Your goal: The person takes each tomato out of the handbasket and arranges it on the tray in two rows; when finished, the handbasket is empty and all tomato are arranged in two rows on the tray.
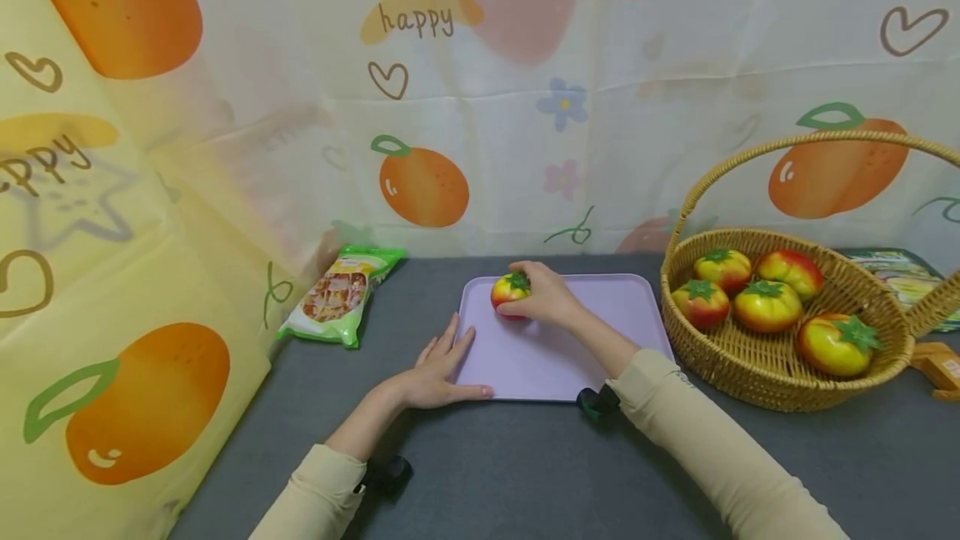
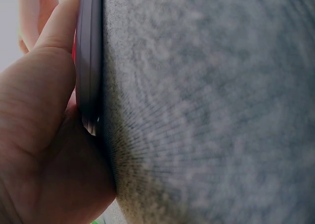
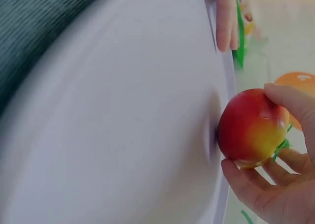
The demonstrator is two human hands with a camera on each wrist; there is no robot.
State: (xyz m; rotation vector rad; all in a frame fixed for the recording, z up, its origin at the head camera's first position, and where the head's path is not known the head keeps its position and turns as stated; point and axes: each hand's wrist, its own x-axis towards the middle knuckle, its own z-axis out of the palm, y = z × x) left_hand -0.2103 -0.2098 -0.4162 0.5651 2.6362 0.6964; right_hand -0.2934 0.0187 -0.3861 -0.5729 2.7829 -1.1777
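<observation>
My right hand [image 1: 552,297] holds a red-and-yellow tomato [image 1: 506,293] with a green leafy top, at the far left part of a pale purple tray [image 1: 517,367]. Thumb and fingers curl round the tomato [image 3: 252,128] in the right wrist view, where it sits at or just over the tray surface; contact is hard to tell. The left hand [image 1: 438,375] rests with spread, straight fingers along the tray's left edge, its thumb at the near corner. In the left wrist view, the thumb lies against the tray's rim [image 2: 89,61].
A wicker basket [image 1: 750,373] with a tall handle stands right of the tray, holding several similar tomatoes [image 1: 767,307]. A green-and-white food packet [image 1: 341,294] lies at the back left. Behind the basket is another flat packet [image 1: 896,273]. A fruit-print cloth [image 1: 525,190] hangs behind the grey table.
</observation>
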